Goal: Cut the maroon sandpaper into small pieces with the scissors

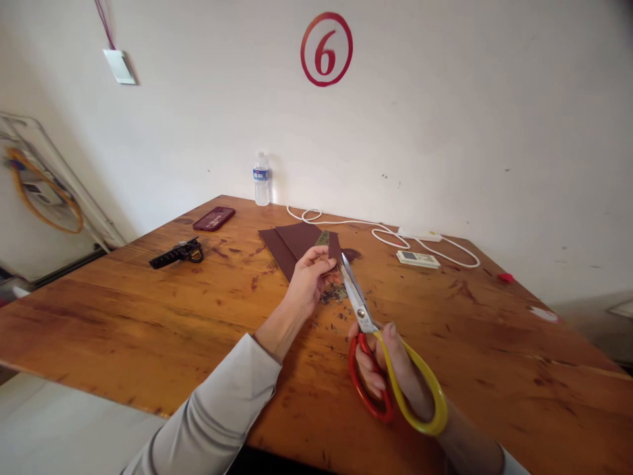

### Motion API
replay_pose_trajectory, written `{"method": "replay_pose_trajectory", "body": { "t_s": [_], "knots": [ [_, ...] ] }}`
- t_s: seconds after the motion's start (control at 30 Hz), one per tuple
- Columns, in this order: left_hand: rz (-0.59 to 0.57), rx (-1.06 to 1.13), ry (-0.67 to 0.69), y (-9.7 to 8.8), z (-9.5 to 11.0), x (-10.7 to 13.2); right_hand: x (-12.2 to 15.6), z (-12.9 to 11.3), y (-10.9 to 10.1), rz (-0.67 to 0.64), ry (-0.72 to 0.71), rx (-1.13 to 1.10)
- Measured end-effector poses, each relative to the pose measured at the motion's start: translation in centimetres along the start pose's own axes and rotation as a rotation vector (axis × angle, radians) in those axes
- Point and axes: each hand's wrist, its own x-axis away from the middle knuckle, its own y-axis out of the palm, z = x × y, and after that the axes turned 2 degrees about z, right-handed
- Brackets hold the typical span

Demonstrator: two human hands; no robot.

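Observation:
My left hand (310, 278) is closed in a pinch on a small brown strip of sandpaper (332, 245) held upright above the wooden table (148, 310). My right hand (395, 369) grips a pair of scissors (368, 330) with one red and one yellow handle loop. The steel blades point up toward the strip, their tips right beside it. Small dark clippings (335, 295) lie on the table under the strip. Brown sandpaper sheets (291, 245) lie flat just beyond my left hand.
At the back stand a water bottle (262, 178), a dark red phone (214, 218), a black tool (177, 253), a white cable (380, 232) and a small white remote (418, 258). A small red piece (505, 278) lies far right. The wall bears a red circled 6 (326, 49).

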Motion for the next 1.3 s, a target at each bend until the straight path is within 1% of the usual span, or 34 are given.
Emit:
{"method": "replay_pose_trajectory", "body": {
  "t_s": [0.17, 0.27, 0.4, 0.6, 0.77, 0.9, 1.07, 1.3],
  "knots": [
    [-0.009, -0.007, 0.024, -0.1, 0.0, 0.0, -1.2, 0.9, 0.1, 0.001, -0.001, 0.007],
    [-0.008, -0.011, 0.032, -0.2, 0.0, 0.0, -1.5, 1.1, 0.1, 0.001, 0.000, 0.011],
    [-0.011, -0.016, 0.032, -0.1, 0.0, 0.0, -1.1, 0.9, 0.0, 0.001, 0.001, 0.016],
    [-0.011, -0.012, 0.032, 0.0, 0.0, 0.1, 0.3, 0.2, -0.2, 0.004, 0.000, 0.017],
    [-0.002, 0.004, 0.052, -0.1, 0.0, -0.1, 0.9, -0.1, 0.0, -0.007, 0.008, 0.009],
    [0.001, 0.014, 0.061, -0.3, 0.0, -0.3, 1.0, -0.4, 0.3, -0.015, 0.005, 0.005],
    [0.005, 0.072, 0.056, 0.0, 0.1, -0.3, 1.1, -1.1, 0.3, -0.010, -0.018, 0.006],
    [0.000, 0.116, 0.018, 0.0, 0.2, -0.2, -0.1, -0.8, 1.1, 0.030, -0.064, 0.016]
  ]
}}
